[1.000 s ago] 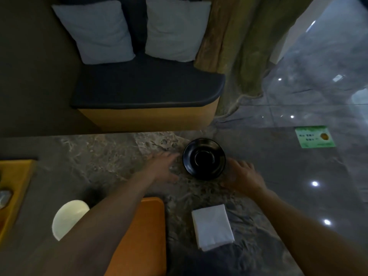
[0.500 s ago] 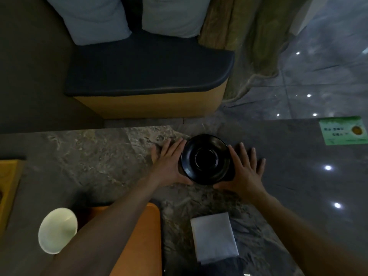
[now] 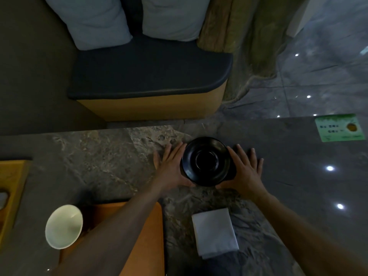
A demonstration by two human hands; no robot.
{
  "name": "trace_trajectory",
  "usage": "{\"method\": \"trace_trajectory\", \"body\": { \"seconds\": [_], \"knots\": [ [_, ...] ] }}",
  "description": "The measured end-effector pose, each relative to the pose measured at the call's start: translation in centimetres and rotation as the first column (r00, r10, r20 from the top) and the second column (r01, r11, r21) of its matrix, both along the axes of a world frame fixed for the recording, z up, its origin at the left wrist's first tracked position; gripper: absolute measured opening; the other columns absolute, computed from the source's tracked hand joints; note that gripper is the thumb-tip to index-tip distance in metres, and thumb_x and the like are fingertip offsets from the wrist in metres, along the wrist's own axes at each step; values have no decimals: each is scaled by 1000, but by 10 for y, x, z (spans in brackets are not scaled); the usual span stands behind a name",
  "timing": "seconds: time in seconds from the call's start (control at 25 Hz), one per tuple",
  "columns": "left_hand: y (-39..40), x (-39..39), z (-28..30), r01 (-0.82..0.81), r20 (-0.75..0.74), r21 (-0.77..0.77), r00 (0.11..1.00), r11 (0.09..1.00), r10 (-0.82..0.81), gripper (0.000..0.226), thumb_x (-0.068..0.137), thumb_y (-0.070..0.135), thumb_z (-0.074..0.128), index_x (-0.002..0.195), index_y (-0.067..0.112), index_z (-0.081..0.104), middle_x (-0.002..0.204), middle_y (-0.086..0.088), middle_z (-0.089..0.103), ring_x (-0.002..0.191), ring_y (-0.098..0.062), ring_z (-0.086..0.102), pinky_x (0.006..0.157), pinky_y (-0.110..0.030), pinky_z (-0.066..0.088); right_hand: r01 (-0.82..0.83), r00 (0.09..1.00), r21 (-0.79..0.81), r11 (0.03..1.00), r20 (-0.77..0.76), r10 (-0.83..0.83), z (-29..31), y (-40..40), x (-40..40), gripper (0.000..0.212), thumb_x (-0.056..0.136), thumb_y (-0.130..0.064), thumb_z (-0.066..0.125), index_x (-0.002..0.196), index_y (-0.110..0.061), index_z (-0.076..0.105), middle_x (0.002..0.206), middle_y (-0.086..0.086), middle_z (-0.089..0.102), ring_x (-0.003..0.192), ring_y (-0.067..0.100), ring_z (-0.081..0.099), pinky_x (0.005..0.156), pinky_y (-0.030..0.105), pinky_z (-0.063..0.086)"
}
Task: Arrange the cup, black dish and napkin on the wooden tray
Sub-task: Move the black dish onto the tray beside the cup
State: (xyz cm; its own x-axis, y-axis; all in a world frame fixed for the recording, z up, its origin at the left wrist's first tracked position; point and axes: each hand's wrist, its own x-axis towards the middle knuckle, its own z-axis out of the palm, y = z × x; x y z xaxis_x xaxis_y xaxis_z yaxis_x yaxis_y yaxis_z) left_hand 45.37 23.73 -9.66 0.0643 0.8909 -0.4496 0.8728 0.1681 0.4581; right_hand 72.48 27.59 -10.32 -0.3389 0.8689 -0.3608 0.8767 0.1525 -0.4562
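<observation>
The black dish [image 3: 207,161] sits between my two hands at the middle of the stone table, and seems slightly raised off it. My left hand [image 3: 172,166] cups its left side and my right hand [image 3: 244,171] its right side, fingers stretched flat and pointing away from me. A wooden tray [image 3: 145,242] lies near me, mostly covered by my left forearm. A pale cup [image 3: 63,226] stands upright just left of the tray. A folded white napkin [image 3: 215,232] lies on the table to the tray's right.
The stone table [image 3: 99,160] ends just beyond the dish; past it stands a bench seat [image 3: 151,76] with two cushions. A yellow wooden box [image 3: 12,186] is at the far left edge. A green card [image 3: 339,127] lies at the table's far right.
Both hands have closed in against the sides of the black dish, and it now appears a little larger and higher in view. The cup, napkin and tray lie where they were.
</observation>
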Motion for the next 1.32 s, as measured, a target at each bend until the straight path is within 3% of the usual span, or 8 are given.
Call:
{"method": "trace_trajectory", "body": {
  "seconds": [0.12,0.32,0.56,0.72,0.92,1.08,1.24,1.32],
  "knots": [
    [-15,5,10,-18,18,-37,1000,999,19,135,51,80,73,152,38,-7,163,16,-7,147,-16,-22,111,-68,-16,-18,1000,-8,1000,-23,18,13,-11,4,129,42,-87,60,147,-46,-2,162,-4,6,144,32,-22,112,64,-13],
    [-49,15,31,-108,49,45,993,993,105,131,49,85,69,148,48,-8,163,16,0,149,-14,-14,112,-67,-10,-44,995,40,998,-83,47,32,-29,11,126,37,-97,47,144,-54,-5,161,-1,13,144,31,-22,111,61,-12],
    [-98,26,65,-218,72,81,974,973,213,130,45,86,70,145,52,-5,162,16,9,150,-16,-10,116,-64,-2,-113,984,43,993,-131,117,48,-55,11,130,41,-83,69,140,-59,-13,161,1,12,133,13,-40,108,50,-21],
    [-134,27,83,-270,69,115,962,956,263,130,45,82,72,147,52,-2,162,18,10,150,-14,-4,116,-64,2,-189,968,18,982,-163,189,62,-74,7,129,43,-80,69,138,-60,-15,162,1,10,126,4,-50,107,47,-24],
    [-178,18,87,-330,147,138,939,934,310,130,46,64,85,148,50,5,158,21,15,142,1,-7,118,-51,10,-236,958,-2,972,-166,233,76,-111,-7,128,49,-74,75,135,-61,-19,162,-8,1,133,13,-43,109,46,-24],
    [-213,7,81,-344,237,164,923,925,302,127,45,59,89,148,43,17,152,18,33,144,-8,24,116,-48,29,-255,962,-15,967,-105,252,76,-146,-20,129,45,-82,69,133,-60,-23,153,-24,-14,135,17,-38,111,53,-17],
    [-251,-10,73,-351,206,123,924,928,322,127,44,63,84,146,48,12,154,19,29,148,-15,18,119,-48,19,-294,955,-36,955,-60,292,73,-176,-41,126,47,-89,61,137,-54,-21,153,-24,-16,135,16,-37,109,51,-20],
    [-264,-21,70,-346,203,139,927,928,315,127,45,68,84,148,44,14,153,20,30,146,-12,22,119,-48,23,-324,946,-17,946,-21,324,70,-190,-54,126,46,-96,50,143,-48,-13,159,-17,-8,142,17,-27,115,55,-15]
  ]
}}
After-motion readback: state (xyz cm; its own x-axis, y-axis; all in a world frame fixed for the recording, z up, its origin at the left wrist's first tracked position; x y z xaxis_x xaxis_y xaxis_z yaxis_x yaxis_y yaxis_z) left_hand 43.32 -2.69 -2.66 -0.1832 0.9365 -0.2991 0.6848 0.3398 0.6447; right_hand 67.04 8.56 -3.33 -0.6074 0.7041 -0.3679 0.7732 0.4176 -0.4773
